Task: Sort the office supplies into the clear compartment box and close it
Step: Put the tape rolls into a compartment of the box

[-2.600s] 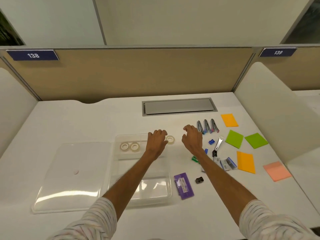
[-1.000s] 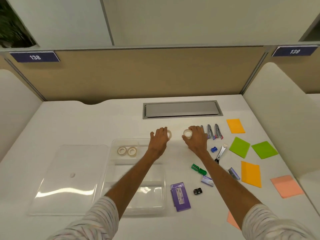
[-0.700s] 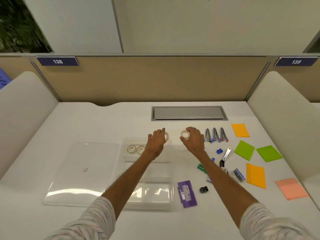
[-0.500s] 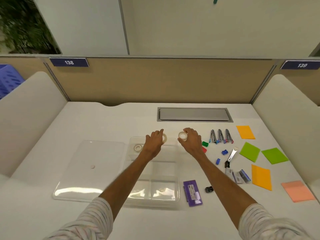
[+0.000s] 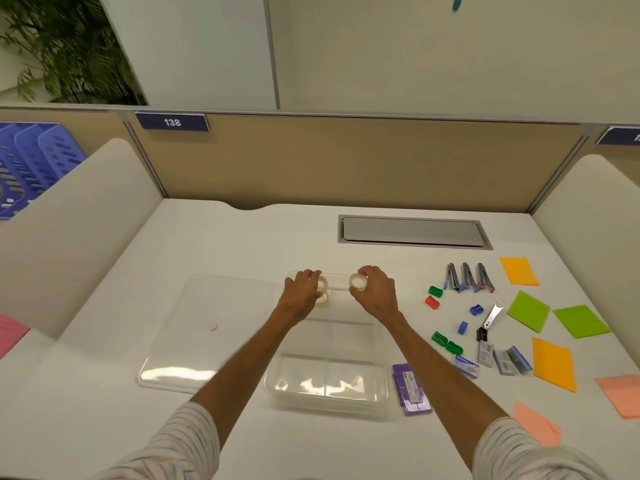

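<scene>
The clear compartment box [image 5: 381,393] lies open in the middle of the desk, its clear lid [image 5: 207,330] flat beside it on the left. My left hand [image 5: 302,296] grips a tape roll [image 5: 322,285] over the box's far compartment, where another roll [image 5: 323,299] lies partly hidden. My right hand [image 5: 374,293] holds a second tape roll [image 5: 357,282] above the same far compartment, to the right. Loose supplies lie right of the box: three staplers [image 5: 468,277], coloured sharpeners [image 5: 433,296], a staple remover [image 5: 493,315], staple boxes [image 5: 502,358] and a purple box [image 5: 411,388].
Sticky notes in orange [image 5: 518,270], green [image 5: 528,310] and pink [image 5: 621,394] are spread along the right side. A grey cable hatch [image 5: 412,232] sits at the back. Cream dividers [image 5: 79,220] flank the desk. Blue file trays [image 5: 31,161] stand beyond the left divider.
Both hands picked up a tape roll each from the desk and carried them left, over the box's far compartment. The camera has tilted up and turned left.
</scene>
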{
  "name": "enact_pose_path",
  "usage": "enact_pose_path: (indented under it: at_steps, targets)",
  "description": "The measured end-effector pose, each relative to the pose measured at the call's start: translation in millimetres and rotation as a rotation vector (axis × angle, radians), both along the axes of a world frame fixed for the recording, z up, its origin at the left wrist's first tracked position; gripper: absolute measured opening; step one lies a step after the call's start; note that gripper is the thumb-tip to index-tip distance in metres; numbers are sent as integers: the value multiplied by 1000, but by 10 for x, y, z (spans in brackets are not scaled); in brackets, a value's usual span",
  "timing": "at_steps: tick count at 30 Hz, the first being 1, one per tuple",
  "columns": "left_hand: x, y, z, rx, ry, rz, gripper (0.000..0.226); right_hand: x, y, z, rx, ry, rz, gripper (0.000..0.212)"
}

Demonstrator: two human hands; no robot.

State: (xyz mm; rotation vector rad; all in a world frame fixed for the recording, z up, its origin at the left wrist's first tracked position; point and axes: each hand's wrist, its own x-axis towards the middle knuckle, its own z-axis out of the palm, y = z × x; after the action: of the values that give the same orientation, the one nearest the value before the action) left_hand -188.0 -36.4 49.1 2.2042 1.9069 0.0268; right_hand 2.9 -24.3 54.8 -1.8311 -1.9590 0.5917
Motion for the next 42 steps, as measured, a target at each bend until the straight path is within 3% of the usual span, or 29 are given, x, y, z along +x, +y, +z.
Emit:
enact_pose_path:
  at_steps: [14, 21, 27, 42]
  targets:
    - [240, 245, -124, 17, 43, -89, 48, 15, 89, -244, -10, -59, -57, 32]
    - [306, 296, -221, 59, 23, -24, 57, 37, 146, -321, 50, -80, -10, 34]
    - [20, 243, -259, 96, 15, 55, 55, -139, 166, -344, 99, -37, 34, 34]
    - [-455, 124, -299, 85, 20, 87, 56, -726, 200, -403, 6, -59, 178, 43]
